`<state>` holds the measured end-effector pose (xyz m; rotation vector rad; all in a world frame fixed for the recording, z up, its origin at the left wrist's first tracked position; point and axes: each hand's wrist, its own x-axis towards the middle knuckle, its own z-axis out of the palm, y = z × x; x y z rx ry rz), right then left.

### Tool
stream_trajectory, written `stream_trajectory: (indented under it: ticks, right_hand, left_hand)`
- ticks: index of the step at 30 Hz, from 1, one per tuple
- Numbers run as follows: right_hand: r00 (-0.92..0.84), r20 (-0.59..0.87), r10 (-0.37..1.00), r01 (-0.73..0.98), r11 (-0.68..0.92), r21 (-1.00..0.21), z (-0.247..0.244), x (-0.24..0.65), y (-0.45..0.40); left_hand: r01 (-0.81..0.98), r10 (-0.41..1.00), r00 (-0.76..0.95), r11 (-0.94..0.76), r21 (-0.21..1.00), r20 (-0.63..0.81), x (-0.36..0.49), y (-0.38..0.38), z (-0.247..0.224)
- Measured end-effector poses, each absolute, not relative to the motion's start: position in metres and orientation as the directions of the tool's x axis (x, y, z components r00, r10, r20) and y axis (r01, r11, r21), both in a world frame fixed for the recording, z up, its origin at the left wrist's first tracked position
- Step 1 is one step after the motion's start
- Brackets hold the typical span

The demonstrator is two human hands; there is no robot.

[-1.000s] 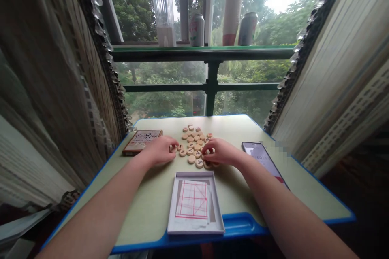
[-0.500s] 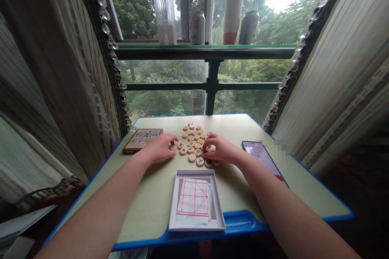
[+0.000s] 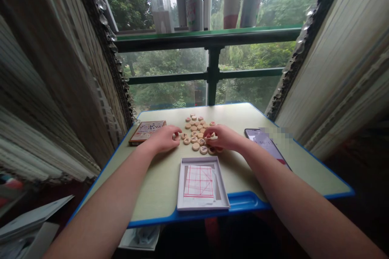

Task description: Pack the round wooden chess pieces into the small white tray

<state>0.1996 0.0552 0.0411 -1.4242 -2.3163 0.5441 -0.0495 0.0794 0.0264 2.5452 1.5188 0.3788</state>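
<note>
Round wooden xiangqi pieces (image 3: 196, 146) lie in a loose group at the middle of the table, some with characters showing and others blank side up. My left hand (image 3: 166, 138) is at the group's left edge, thumb and fingers curled around one piece (image 3: 176, 137). From the right, my right hand (image 3: 225, 137) reaches in, its thumb and fingers closed in a pinch at a piece partly hidden by them. More pieces lie under and beside that hand. In front of the group is an open white box tray (image 3: 224, 186) holding a folded paper board (image 3: 198, 181) with red lines.
The printed box lid (image 3: 146, 131) lies behind my left wrist, and a phone (image 3: 267, 147) lies beyond my right forearm. The blue table edge has a moulded groove (image 3: 247, 201). Cans (image 3: 195, 12) and stacked cups (image 3: 232, 4) stand on the window ledge; curtains hang on both sides.
The view has tilted down, so the table appears higher up. Both hands stay at the pieces with small finger shifts, and the pieces keep nearly the same layout.
</note>
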Motion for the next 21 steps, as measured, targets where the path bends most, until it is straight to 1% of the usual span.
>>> stream_trajectory:
  ticks: [8, 12, 17, 21]
  right_hand:
    - [-0.453, 0.163, 0.876, 0.778, 0.479, -0.407, 0.0429, 0.2005, 0.0548]
    - [-0.435, 0.17, 0.884, 0.783, 0.464, -0.414, 0.0416, 0.1987, 0.0558]
    - [-0.406, 0.179, 0.896, 0.787, 0.442, -0.43, 0.0415, 0.1973, 0.0549]
    - [-0.477, 0.171, 0.862, 0.742, 0.5, -0.448, 0.0428, 0.1983, 0.0547]
  left_hand:
    - [0.857, 0.882, 0.437, -0.467, 0.217, 0.175, -0.0478, 0.0814, 0.024]
    - [0.871, 0.895, 0.408, -0.44, 0.218, 0.178, -0.0476, 0.0801, 0.0255]
    - [0.884, 0.9, 0.404, -0.43, 0.182, 0.163, -0.0477, 0.08, 0.0274]
    - [0.881, 0.895, 0.423, -0.442, 0.166, 0.14, -0.0479, 0.0809, 0.0289]
